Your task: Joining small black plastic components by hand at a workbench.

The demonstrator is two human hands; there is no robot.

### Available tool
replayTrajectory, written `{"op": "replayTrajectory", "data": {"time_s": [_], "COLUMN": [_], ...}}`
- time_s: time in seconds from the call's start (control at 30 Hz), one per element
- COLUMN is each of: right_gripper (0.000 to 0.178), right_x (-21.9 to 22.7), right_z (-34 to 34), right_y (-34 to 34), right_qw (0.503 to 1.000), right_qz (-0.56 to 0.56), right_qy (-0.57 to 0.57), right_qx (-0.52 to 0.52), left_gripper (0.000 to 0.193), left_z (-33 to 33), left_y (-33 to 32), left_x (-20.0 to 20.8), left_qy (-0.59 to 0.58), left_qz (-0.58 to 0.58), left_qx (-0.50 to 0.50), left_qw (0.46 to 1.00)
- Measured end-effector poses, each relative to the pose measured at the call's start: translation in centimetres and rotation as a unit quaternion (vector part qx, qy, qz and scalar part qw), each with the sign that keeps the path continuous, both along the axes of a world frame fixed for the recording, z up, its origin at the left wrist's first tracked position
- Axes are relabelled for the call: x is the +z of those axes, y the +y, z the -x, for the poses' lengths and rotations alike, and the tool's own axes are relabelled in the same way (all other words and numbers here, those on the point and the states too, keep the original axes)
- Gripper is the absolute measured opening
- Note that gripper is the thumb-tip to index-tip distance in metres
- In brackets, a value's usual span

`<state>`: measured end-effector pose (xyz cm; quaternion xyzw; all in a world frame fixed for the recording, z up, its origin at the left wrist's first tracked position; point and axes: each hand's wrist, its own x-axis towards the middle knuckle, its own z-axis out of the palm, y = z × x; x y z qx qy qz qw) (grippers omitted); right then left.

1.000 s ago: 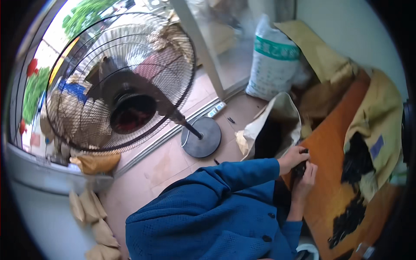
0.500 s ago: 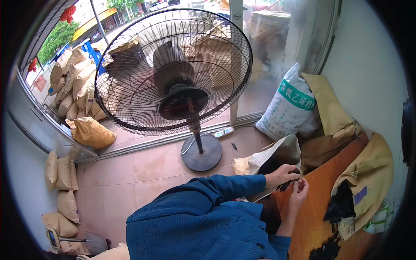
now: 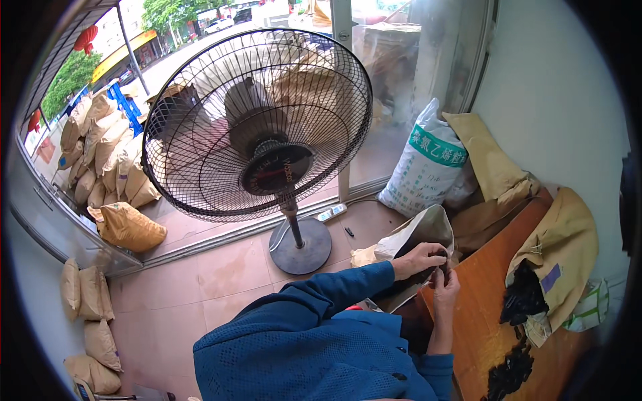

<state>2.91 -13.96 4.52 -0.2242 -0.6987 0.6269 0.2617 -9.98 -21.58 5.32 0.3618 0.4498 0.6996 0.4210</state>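
Observation:
My left hand and my right hand meet above the left edge of the orange-brown wooden table. Both are closed, with fingertips pinching a small black piece between them; its exact shape is too small to make out. Just beyond my left hand, an open sack with a pale lining gapes. On the table lies a loose heap of small black pieces. More black pieces spill from the mouth of a tan paper sack on the right.
A black floor fan stands ahead, its round base on pink tiles. A white sack with a green band leans by the glass door. Filled paper sacks line the left wall, with a pile of sacks outside. A power strip lies near the fan base.
The view has shifted slightly, so most of the room sits further left in the picture. My hands stay together at the table edge, still pinching a black piece, with the fingers slightly rearranged.

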Motion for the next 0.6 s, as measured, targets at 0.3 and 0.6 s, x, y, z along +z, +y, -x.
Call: {"op": "replayTrajectory", "data": {"time_s": [0.3,0.6], "right_gripper": [0.017,0.026], "right_x": [-0.4,-0.2], "right_z": [0.6,-0.2], "right_y": [0.8,2.6], "right_qw": [0.997,0.999], "right_qz": [-0.067,-0.001], "right_qy": [-0.024,-0.05], "right_qx": [-0.041,0.008], "left_gripper": [0.017,0.023], "left_z": [1.1,0.3], "left_y": [1.2,2.9], "left_x": [-1.0,-1.1], "left_qy": [-0.095,-0.042], "left_qz": [0.013,0.048], "left_qx": [-0.066,-0.038], "left_qw": [0.993,0.997]}}
